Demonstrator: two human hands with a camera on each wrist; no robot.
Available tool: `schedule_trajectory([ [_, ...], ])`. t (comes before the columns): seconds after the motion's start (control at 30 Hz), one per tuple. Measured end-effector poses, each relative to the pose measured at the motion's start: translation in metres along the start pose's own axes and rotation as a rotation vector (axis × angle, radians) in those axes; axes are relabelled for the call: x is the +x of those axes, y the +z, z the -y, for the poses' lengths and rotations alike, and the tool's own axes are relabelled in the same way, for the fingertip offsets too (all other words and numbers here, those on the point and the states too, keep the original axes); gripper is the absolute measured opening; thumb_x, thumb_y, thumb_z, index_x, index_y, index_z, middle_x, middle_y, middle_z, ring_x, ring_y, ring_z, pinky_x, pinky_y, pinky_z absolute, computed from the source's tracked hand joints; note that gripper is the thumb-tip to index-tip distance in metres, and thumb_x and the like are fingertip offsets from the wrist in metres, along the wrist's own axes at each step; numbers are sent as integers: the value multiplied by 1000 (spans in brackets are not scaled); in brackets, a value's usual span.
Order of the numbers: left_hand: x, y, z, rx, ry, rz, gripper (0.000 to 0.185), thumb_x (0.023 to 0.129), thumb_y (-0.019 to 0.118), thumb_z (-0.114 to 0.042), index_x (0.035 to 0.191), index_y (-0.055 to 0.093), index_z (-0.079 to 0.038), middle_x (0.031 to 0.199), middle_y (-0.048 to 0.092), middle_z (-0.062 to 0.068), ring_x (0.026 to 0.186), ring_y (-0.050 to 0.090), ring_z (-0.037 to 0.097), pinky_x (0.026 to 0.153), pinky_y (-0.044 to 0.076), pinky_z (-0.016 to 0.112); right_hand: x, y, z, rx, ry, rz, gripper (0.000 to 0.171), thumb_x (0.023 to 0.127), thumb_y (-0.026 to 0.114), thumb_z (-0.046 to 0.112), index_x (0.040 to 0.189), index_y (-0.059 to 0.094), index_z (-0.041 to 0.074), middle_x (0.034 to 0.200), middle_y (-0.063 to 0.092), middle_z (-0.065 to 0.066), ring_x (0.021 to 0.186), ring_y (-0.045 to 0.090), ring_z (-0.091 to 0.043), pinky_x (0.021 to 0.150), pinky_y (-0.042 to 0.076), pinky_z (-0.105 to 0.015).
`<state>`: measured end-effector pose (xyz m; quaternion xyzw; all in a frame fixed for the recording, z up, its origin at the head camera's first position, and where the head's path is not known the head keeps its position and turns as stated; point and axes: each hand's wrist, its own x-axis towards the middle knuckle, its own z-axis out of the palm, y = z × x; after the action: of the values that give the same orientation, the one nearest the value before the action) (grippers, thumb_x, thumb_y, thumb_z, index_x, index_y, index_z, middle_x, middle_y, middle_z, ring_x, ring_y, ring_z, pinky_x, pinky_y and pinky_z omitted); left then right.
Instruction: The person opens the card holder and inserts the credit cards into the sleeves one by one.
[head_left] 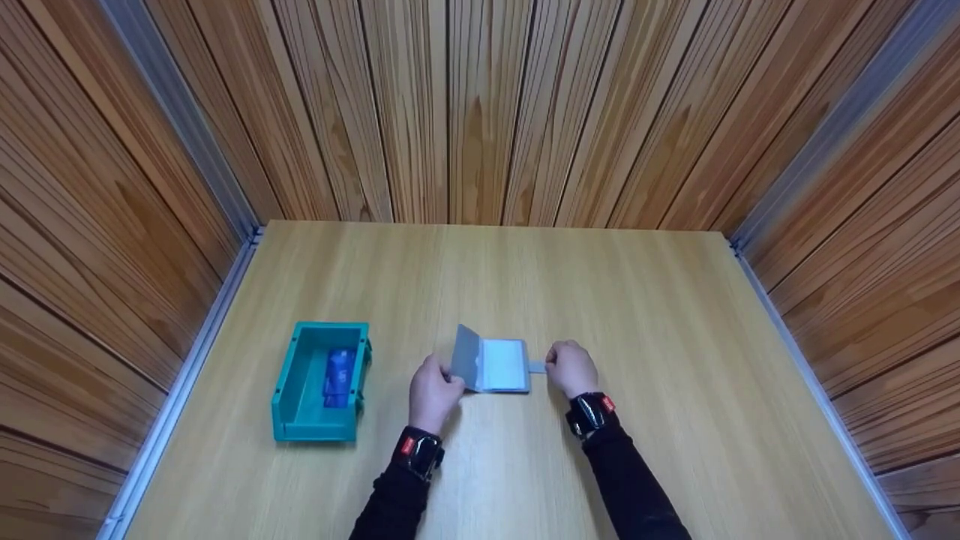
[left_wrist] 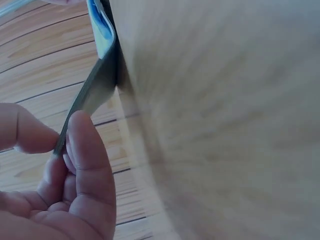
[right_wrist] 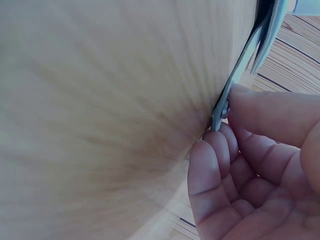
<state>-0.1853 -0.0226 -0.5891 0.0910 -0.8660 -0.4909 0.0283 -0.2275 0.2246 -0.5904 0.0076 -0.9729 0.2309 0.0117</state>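
A small grey notebook (head_left: 505,366) lies on the table in the head view, its left cover (head_left: 466,355) raised at an angle and a pale inner face showing. My left hand (head_left: 435,394) pinches the lower outer edge of that cover between thumb and fingers, as the left wrist view also shows. From the notebook's right side a short strap (head_left: 537,367) sticks out. The thumb and fingers of my right hand (head_left: 572,368) hold its end; a metal snap button (right_wrist: 225,109) shows beside the thumb in the right wrist view.
To the left of the hands stands a teal bin (head_left: 283,405) with a blue item (head_left: 340,377) inside, its kind unclear. Wood-panelled walls (head_left: 480,112) with metal corner rails enclose the table (head_left: 675,315) at the back and both sides.
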Motion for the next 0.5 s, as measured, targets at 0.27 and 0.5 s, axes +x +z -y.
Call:
schedule_trajectory([
  [0.27,3,-6,6,48,-15,26,18,74,66,0,81,51,-7,75,52,3,71,51,21,63,42,35,-1,0,-1,-1,-15,-3,12,80,73,0,77,61,4,82,55,-9,79,57,-29,72,47,-44],
  [0.5,6,-8,6,99,-77,77,19,77,67,-1,80,49,-7,74,49,2,69,49,20,60,38,33,0,-1,0,-3,-7,3,12,80,72,0,77,61,4,82,55,-8,78,57,-29,72,47,-44],
])
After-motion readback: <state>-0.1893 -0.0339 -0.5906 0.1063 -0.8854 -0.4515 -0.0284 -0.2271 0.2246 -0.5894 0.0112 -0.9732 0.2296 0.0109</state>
